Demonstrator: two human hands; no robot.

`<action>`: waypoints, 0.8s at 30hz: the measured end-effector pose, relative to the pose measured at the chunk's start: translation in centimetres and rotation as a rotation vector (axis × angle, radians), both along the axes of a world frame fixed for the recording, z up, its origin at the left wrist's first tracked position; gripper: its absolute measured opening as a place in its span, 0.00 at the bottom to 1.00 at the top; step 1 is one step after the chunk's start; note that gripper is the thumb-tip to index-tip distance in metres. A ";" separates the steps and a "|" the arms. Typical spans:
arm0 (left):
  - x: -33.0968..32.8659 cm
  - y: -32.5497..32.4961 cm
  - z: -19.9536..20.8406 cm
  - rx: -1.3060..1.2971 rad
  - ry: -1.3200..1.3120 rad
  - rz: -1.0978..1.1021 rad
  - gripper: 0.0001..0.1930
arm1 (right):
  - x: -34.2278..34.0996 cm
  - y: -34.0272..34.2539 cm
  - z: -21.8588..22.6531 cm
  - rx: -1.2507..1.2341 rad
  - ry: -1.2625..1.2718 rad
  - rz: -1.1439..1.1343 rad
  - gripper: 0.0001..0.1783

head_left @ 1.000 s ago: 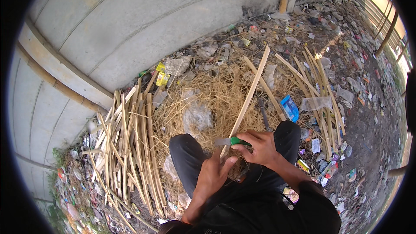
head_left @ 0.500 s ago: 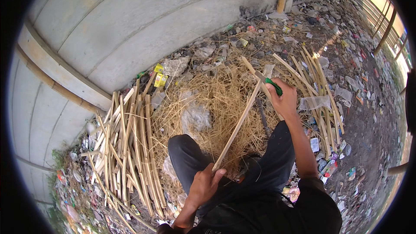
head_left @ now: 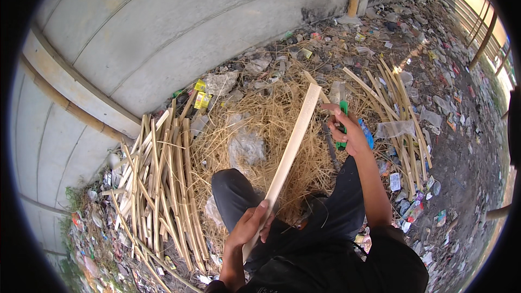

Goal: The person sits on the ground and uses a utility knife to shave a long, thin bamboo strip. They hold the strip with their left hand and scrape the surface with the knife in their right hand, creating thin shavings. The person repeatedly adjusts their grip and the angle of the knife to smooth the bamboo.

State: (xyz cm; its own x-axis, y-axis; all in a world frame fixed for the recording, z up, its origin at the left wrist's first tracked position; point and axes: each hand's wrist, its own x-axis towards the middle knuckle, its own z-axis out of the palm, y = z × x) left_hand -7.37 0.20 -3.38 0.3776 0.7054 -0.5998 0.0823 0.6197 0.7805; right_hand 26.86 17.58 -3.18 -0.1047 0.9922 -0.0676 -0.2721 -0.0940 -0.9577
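Observation:
My left hand (head_left: 251, 226) is closed round the lower part of a pale bamboo strip (head_left: 293, 144). The strip slants up and away over my lap, its broad face showing. My right hand (head_left: 351, 132) is closed on a green-handled knife (head_left: 343, 109), held upright a little to the right of the strip's far end and apart from it. Its blade cannot be clearly made out. A blue patch (head_left: 367, 134) shows beside this hand; I cannot tell what it is. Another strip (head_left: 311, 80) pokes out behind the held one, partly hidden.
Bamboo strips lie in a large pile (head_left: 163, 184) on the left and a smaller pile (head_left: 401, 125) on the right. Straw-like shavings (head_left: 282, 114) and crumpled clear plastic (head_left: 246, 149) lie before my knees. A concrete wall (head_left: 190, 16) stands beyond; litter covers the ground.
The strip in my left hand has turned so its broad face shows, and it sits more upright. My right hand has drawn the knife off the strip and tipped it upright.

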 end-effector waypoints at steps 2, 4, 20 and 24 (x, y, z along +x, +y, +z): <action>0.1 0.6 0.2 0.008 -0.012 -0.032 0.36 | -1.1 -0.7 0.2 -0.010 0.164 0.101 0.28; 0.1 0.9 -0.1 0.022 -0.030 -0.048 0.36 | -2.0 -1.2 0.1 -0.054 0.316 0.127 0.28; 0.1 1.4 -1.8 -0.020 -0.292 -0.125 0.32 | -3.9 -2.7 0.7 0.065 0.458 0.241 0.28; 0.7 1.6 -1.4 0.120 -0.331 -0.049 0.32 | -4.2 -3.2 1.2 0.092 0.457 0.267 0.27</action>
State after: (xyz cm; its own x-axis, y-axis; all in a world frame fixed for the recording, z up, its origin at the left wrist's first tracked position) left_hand -6.65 1.75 -4.82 0.5730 0.7396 -0.3532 -0.1599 0.5235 0.8369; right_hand 22.68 14.41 -2.01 -0.3522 0.9269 0.1298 -0.6414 -0.1381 -0.7547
